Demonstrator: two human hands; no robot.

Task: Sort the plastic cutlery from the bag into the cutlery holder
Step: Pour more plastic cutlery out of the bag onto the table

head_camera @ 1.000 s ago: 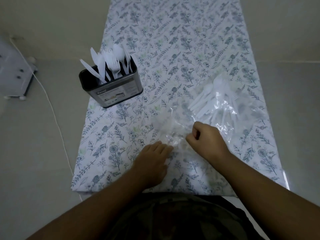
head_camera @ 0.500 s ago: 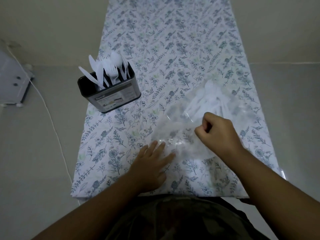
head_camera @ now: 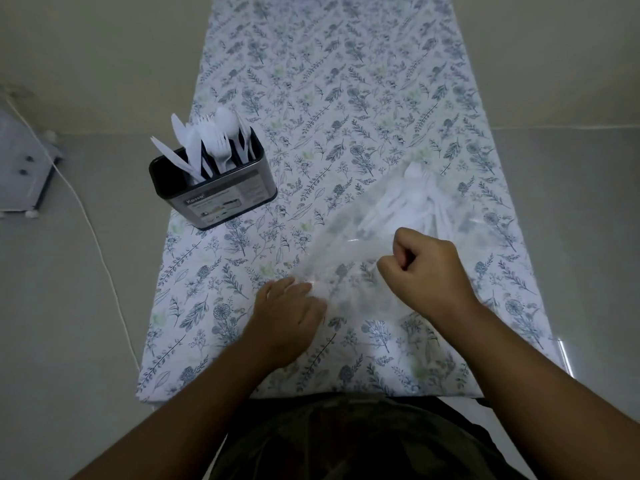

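At the near edge of the picture, a dark patterned garment (head_camera: 346, 441) fills the bottom, and two bare forearms reach forward from it over the surface (head_camera: 346, 98), which is covered in a white cloth printed with blue-grey sprigs and leaves. Just beyond, the left hand (head_camera: 282, 317) lies low on the cloth with its fingers curled over the near corner of a clear plastic bag (head_camera: 346, 271); the fingertips are blurred, so whether they pinch the film or only press it down cannot be told. To the right and a little farther on, the right hand (head_camera: 424, 268) is closed into a fist, thumb against the curled fingers, gripping the bag's film and holding it up off the cloth. Farther still, inside the far end of the bag, a loose heap of white plastic cutlery (head_camera: 412, 202) lies on the surface; single pieces are hard to tell apart through the plastic. Across to the left, well apart from the bag, the cutlery holder (head_camera: 221, 192) stands upright near the left edge of the surface, a dark metal tub with a printed label on its front. White knives, forks and spoons (head_camera: 207, 143) stand in it. Off the surface on the far left, a white cable (head_camera: 100, 244) runs across the floor.
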